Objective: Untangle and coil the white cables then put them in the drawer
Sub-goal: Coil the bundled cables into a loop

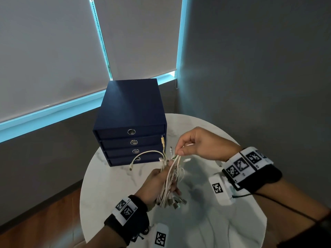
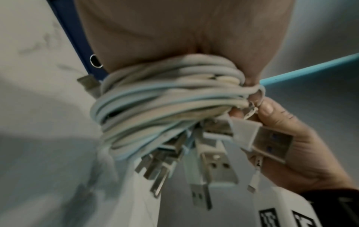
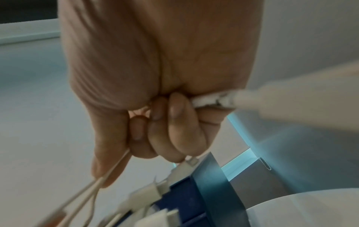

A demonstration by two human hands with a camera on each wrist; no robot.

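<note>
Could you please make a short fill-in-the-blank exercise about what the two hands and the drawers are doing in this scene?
1. The left hand grips a bundle of ____ cables.
2. The right hand pinches a single cable ____ the bundle.
3. The blue drawer unit stands on the round table with all its drawers ____.
4. The drawer unit has ____ drawers.

Missing words: white; above; closed; four
</note>
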